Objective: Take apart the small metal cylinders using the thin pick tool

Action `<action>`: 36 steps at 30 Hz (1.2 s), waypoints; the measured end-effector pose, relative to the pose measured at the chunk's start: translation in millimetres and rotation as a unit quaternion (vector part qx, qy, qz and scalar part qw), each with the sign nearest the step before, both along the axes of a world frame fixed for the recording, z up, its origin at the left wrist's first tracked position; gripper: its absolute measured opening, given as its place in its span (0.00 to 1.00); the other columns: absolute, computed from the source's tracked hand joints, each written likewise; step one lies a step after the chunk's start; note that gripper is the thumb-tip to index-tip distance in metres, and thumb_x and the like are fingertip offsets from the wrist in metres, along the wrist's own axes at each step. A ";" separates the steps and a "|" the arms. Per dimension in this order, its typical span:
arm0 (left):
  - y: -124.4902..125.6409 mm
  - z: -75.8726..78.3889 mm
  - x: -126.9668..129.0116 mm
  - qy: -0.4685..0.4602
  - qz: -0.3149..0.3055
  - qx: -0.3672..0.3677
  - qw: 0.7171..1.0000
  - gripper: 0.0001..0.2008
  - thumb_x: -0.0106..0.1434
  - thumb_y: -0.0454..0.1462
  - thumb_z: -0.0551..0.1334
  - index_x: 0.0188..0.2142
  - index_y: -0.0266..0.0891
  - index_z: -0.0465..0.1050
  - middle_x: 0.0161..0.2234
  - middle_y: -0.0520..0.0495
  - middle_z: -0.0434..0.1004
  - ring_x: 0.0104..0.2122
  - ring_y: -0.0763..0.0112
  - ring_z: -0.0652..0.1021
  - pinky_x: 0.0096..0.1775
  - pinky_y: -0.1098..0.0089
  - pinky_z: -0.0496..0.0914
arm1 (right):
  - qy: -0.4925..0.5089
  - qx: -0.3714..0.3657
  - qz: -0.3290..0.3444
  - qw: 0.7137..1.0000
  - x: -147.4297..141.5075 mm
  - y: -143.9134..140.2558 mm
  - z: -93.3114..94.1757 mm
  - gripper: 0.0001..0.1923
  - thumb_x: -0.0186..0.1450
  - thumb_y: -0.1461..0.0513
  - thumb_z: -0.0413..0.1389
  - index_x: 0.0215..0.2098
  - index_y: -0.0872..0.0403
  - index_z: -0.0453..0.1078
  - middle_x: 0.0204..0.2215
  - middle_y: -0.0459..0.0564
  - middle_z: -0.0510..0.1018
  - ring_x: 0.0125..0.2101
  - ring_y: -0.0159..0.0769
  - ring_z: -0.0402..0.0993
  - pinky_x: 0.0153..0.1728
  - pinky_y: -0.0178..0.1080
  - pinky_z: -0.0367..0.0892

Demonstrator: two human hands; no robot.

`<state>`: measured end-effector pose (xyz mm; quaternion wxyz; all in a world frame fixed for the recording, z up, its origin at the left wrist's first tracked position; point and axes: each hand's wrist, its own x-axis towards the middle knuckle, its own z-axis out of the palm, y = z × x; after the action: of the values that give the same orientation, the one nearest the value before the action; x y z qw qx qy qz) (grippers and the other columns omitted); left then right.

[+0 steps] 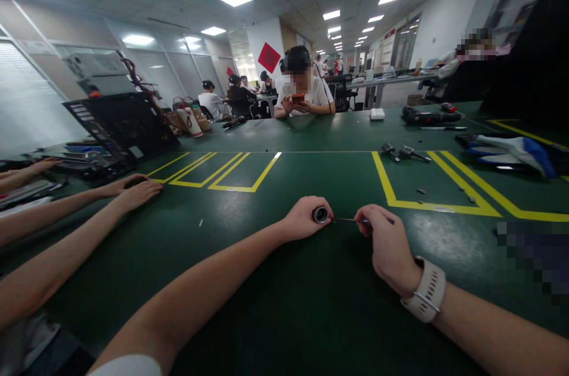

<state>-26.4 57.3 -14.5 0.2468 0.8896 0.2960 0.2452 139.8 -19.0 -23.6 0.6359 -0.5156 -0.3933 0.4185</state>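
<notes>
My left hand point(302, 219) is closed around a small black cylindrical part point(320, 214), held just above the green table point(284, 186). My right hand point(386, 241), with a white watch on the wrist, grips a thin screwdriver point(351, 220) whose tip points left into the side of the black part. Both hands rest low over the table's near middle, a short gap between them.
A co-worker's arms point(111, 195) lie on the table at left beside an open black computer case point(120, 127). Loose screws point(421, 190) and small black parts point(402, 153) sit inside yellow tape outlines at right. A person sits opposite holding a phone point(297, 98).
</notes>
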 end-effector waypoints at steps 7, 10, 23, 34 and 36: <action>1.3 -3.4 0.3 -0.040 0.029 -0.031 0.998 0.10 0.54 0.34 0.63 0.35 0.37 0.65 0.34 0.50 0.71 0.34 0.71 0.73 0.37 0.70 0.67 | 0.079 0.001 -0.015 0.997 1.2 -1.0 7.9 0.12 0.54 0.62 0.53 0.13 0.53 0.65 0.12 0.41 0.61 0.17 0.29 0.57 0.20 0.36 0.52; 3.6 -6.9 -1.0 -0.074 0.074 -0.032 0.994 0.16 0.52 0.38 0.66 0.37 0.38 0.63 0.36 0.49 0.69 0.34 0.71 0.72 0.34 0.71 0.68 | 0.120 0.009 -0.008 0.993 0.4 0.7 6.8 0.14 0.54 0.59 0.55 0.13 0.53 0.63 0.11 0.41 0.61 0.17 0.29 0.57 0.21 0.35 0.54; 7.2 -6.1 3.0 -0.041 0.057 0.047 0.996 0.06 0.55 0.36 0.62 0.31 0.37 0.65 0.28 0.53 0.68 0.29 0.74 0.69 0.33 0.72 0.64 | -0.031 0.067 0.090 0.993 -1.9 -7.9 6.2 0.10 0.62 0.57 0.53 0.25 0.52 0.69 0.23 0.43 0.68 0.27 0.33 0.63 0.28 0.37 0.57; 7.1 -5.4 1.7 -0.022 0.023 0.101 0.994 0.06 0.55 0.35 0.61 0.28 0.37 0.64 0.26 0.53 0.67 0.28 0.74 0.68 0.36 0.70 0.62 | -0.017 0.029 0.131 0.991 -3.0 -6.8 7.8 0.12 0.63 0.57 0.51 0.24 0.52 0.68 0.23 0.44 0.67 0.27 0.34 0.62 0.30 0.38 0.57; 6.8 -5.0 1.8 -0.041 0.022 0.090 0.995 0.06 0.55 0.35 0.61 0.27 0.37 0.63 0.26 0.53 0.66 0.27 0.75 0.67 0.35 0.71 0.62 | 0.064 0.024 0.139 0.988 -2.7 -4.4 6.8 0.10 0.62 0.58 0.53 0.25 0.53 0.69 0.23 0.44 0.68 0.26 0.33 0.62 0.30 0.38 0.58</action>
<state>-24.6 64.1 -19.5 0.1723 0.8906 0.2817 0.3127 137.1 -23.4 -16.8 0.6075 -0.4125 -0.4292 0.5258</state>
